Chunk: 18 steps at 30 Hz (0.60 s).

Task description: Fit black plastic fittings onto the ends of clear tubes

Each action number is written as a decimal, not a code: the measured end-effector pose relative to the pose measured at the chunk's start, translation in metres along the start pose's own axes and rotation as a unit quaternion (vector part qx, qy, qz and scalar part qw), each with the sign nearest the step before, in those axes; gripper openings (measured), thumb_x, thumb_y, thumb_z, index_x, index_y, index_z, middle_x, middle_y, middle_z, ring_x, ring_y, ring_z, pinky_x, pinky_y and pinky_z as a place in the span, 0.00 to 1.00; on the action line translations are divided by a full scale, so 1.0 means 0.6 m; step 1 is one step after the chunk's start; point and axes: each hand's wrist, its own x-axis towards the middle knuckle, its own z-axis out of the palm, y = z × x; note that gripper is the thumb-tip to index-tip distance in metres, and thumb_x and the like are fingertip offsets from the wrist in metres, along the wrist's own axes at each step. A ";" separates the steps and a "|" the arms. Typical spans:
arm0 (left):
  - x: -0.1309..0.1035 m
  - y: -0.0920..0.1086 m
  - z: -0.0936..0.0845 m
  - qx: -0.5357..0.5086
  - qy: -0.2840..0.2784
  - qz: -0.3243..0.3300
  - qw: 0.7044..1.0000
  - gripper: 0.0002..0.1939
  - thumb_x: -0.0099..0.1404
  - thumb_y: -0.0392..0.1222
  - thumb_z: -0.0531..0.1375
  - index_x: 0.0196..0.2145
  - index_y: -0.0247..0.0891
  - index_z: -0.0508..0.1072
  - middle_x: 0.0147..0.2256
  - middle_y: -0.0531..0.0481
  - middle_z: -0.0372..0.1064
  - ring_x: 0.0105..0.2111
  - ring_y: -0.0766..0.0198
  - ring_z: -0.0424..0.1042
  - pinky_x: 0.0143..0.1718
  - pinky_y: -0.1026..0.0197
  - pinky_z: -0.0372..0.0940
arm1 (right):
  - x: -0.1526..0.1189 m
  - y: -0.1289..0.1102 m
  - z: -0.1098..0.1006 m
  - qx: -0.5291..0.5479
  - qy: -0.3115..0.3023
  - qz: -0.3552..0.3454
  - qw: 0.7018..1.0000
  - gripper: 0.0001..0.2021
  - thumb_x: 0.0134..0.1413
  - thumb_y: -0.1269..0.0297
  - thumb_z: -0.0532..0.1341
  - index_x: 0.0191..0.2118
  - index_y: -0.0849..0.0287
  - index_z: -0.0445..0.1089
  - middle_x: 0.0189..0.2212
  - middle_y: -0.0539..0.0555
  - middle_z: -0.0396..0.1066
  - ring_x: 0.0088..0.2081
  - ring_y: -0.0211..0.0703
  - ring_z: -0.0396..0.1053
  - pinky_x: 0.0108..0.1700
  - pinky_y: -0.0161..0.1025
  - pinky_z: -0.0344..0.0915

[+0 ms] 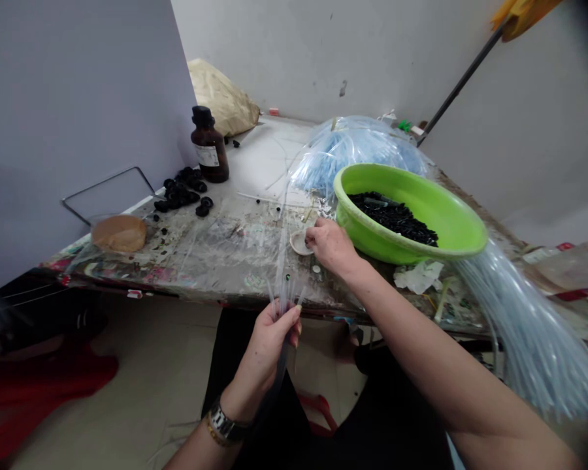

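Note:
My left hand (277, 333) is closed round a small bundle of thin clear plastic tubes (283, 290), just in front of the table's near edge. Their upper ends fan out above the thumb, and one longer tube runs up over the tabletop. My right hand (330, 245) reaches across to a small round white dish (298, 243), its fingertips pinched together at the dish's right rim. Whatever those fingers may hold is hidden. Close beside that hand stands a green plastic basin (411, 189) with many short black pieces (394, 219) in it.
Large bundles of clear tubes lie behind the basin (362, 147) and hang off the right edge (529, 333). To the left are a brown bottle (210, 147), black rubbery caps (179, 189), a tan round piece in plastic (120, 233) and a bent metal wire frame (100, 179).

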 end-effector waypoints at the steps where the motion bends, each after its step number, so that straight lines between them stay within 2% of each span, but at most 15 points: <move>1: 0.000 0.001 0.000 0.000 0.001 0.002 1.000 0.12 0.56 0.45 0.65 0.25 0.37 0.67 0.20 0.55 0.64 0.17 0.72 0.60 0.20 0.68 0.54 | 0.000 -0.002 -0.001 0.012 -0.005 0.004 1.000 0.09 0.54 0.71 0.59 0.29 0.58 0.76 0.32 0.57 0.69 0.36 0.47 0.65 0.34 0.40 0.58; 4: -0.001 0.005 0.000 0.008 0.001 0.012 1.000 0.13 0.57 0.45 0.64 0.24 0.37 0.66 0.20 0.55 0.64 0.17 0.72 0.60 0.20 0.68 0.55 | 0.000 -0.006 -0.007 0.061 -0.001 0.010 0.998 0.08 0.53 0.72 0.59 0.30 0.59 0.76 0.31 0.55 0.68 0.33 0.44 0.65 0.35 0.39 0.58; 6: -0.002 0.007 -0.001 0.016 0.000 0.019 1.000 0.14 0.59 0.46 0.64 0.23 0.37 0.66 0.20 0.55 0.64 0.17 0.73 0.60 0.20 0.68 0.54 | -0.003 -0.008 -0.018 0.098 0.025 0.004 0.995 0.07 0.53 0.72 0.59 0.29 0.59 0.75 0.30 0.54 0.68 0.33 0.43 0.65 0.36 0.38 0.59; 10: -0.002 0.009 -0.001 0.026 -0.004 0.036 0.999 0.14 0.61 0.45 0.63 0.23 0.37 0.65 0.20 0.55 0.63 0.17 0.73 0.60 0.20 0.68 0.55 | -0.017 -0.014 -0.046 0.171 0.134 -0.016 0.976 0.07 0.55 0.70 0.59 0.28 0.58 0.72 0.30 0.52 0.66 0.35 0.43 0.65 0.39 0.38 0.60; 13: -0.003 0.010 -0.001 0.019 -0.002 0.033 0.999 0.12 0.59 0.45 0.64 0.26 0.37 0.67 0.20 0.56 0.63 0.17 0.73 0.59 0.19 0.69 0.55 | -0.032 -0.020 -0.055 0.207 0.221 -0.016 0.953 0.07 0.59 0.67 0.56 0.33 0.57 0.71 0.34 0.53 0.67 0.38 0.44 0.66 0.42 0.38 0.62; 15: -0.004 0.011 -0.001 0.023 -0.002 0.025 0.999 0.11 0.59 0.45 0.64 0.28 0.36 0.69 0.20 0.56 0.64 0.18 0.73 0.60 0.19 0.69 0.55 | -0.042 -0.022 -0.050 0.184 0.211 -0.028 0.960 0.08 0.60 0.67 0.56 0.33 0.57 0.71 0.34 0.54 0.67 0.39 0.45 0.65 0.43 0.39 0.61; 18: -0.007 0.012 -0.003 0.039 -0.002 0.027 0.999 0.10 0.60 0.45 0.64 0.29 0.36 0.70 0.23 0.54 0.68 0.19 0.72 0.63 0.21 0.69 0.56 | -0.055 -0.019 -0.037 0.120 0.121 -0.050 0.984 0.08 0.57 0.70 0.57 0.29 0.58 0.71 0.32 0.55 0.68 0.38 0.46 0.65 0.41 0.40 0.60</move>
